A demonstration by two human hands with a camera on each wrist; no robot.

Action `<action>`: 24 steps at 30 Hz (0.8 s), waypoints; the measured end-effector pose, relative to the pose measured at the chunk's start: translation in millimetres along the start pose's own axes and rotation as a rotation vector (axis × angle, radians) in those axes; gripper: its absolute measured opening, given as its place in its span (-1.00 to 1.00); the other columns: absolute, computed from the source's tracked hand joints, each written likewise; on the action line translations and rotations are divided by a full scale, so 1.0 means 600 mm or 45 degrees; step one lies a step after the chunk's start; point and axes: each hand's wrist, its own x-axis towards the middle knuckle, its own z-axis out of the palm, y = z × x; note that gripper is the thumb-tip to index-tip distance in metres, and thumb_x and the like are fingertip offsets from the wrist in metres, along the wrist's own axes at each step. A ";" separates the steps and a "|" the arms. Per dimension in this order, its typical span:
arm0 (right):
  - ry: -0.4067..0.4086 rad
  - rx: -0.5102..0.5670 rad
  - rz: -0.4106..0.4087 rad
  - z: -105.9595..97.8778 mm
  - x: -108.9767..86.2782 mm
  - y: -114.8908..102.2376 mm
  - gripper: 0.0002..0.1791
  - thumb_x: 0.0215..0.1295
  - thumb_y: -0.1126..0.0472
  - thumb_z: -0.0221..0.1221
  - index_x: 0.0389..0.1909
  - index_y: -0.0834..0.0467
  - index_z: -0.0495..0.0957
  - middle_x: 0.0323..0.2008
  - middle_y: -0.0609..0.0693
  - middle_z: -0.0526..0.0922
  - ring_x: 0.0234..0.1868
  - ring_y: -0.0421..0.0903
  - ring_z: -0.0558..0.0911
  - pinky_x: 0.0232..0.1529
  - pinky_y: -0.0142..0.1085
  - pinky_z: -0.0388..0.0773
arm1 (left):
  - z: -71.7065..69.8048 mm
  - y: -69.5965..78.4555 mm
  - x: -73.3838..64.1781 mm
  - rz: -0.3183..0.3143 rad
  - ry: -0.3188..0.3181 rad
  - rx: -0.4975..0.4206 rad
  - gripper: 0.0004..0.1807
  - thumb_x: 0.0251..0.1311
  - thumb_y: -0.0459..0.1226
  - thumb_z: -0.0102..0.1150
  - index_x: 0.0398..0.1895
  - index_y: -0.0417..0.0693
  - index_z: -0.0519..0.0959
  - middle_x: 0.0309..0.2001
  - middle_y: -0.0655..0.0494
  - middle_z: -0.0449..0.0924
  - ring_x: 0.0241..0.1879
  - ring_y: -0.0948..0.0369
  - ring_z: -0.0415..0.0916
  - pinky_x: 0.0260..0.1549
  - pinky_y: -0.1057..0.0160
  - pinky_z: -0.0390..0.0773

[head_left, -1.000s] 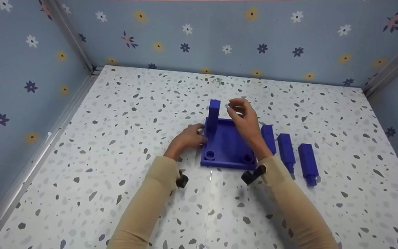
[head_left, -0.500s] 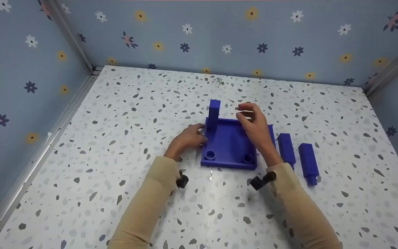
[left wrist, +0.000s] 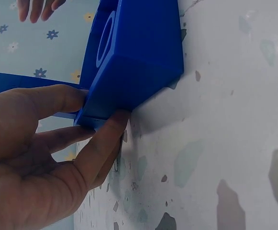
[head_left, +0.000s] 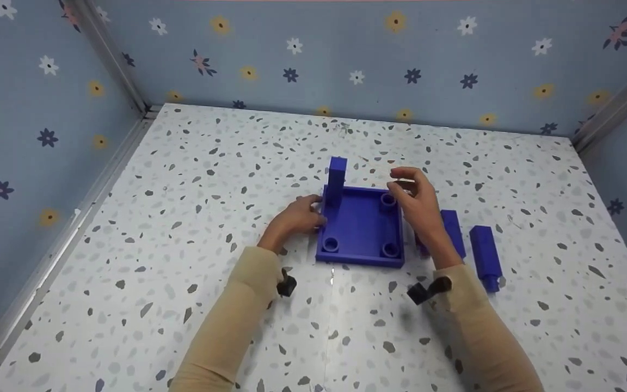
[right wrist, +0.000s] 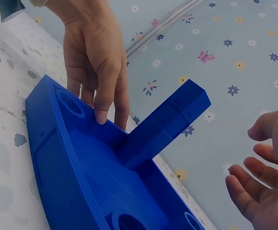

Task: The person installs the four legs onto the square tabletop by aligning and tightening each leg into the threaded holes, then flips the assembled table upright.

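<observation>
A square blue tray-like panel [head_left: 362, 226] lies on the table, a low rim around it and round sockets in its corners. One blue square post [head_left: 337, 177] stands upright at its far-left corner. My left hand [head_left: 297, 215] grips the panel's left rim; in the right wrist view its thumb [right wrist: 103, 108] lies over the rim and its fingers reach down outside. Above the panel's right side, my right hand [head_left: 419, 204] hovers with loosely bent fingers, holding nothing. To its right lie more blue posts, one [head_left: 486, 256] fully visible with a round peg end, others partly hidden by the hand and forearm.
The speckled white table [head_left: 226, 163] surrounds the panel. Flowered blue walls [head_left: 324, 54] close off the back and both sides. A small black device [head_left: 428, 289] is worn at each wrist.
My right hand has drawn away from the upright post, moving right and slightly nearer, which uncovers the far-right socket. The left hand, panel and post have stayed put.
</observation>
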 end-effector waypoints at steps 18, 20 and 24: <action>0.068 0.064 -0.008 -0.044 0.004 0.046 -0.59 0.32 0.21 0.16 0.14 0.28 0.40 0.06 0.15 0.48 0.01 -0.09 0.55 0.00 -0.38 0.54 | 0.001 -0.002 0.002 -0.005 0.002 -0.011 -0.29 0.13 -0.32 0.10 0.41 -0.14 0.20 0.16 -0.19 0.45 0.02 0.02 0.53 0.05 0.13 0.51; 0.071 0.077 -0.017 -0.050 0.002 0.048 -0.59 0.32 0.20 0.16 0.13 0.28 0.40 0.05 0.12 0.48 0.00 -0.09 0.55 0.00 -0.39 0.54 | 0.000 -0.002 0.002 -0.004 0.001 -0.011 -0.29 0.14 -0.32 0.10 0.42 -0.14 0.19 0.16 -0.19 0.46 0.02 0.01 0.53 0.05 0.13 0.51; 0.080 0.111 -0.037 -0.063 -0.004 0.049 -0.61 0.33 0.22 0.15 0.12 0.28 0.40 0.02 0.10 0.48 -0.02 -0.10 0.58 -0.01 -0.39 0.55 | 0.000 -0.001 0.003 0.007 0.003 0.000 -0.29 0.14 -0.32 0.10 0.41 -0.16 0.20 0.15 -0.20 0.47 0.04 0.01 0.52 0.10 0.11 0.48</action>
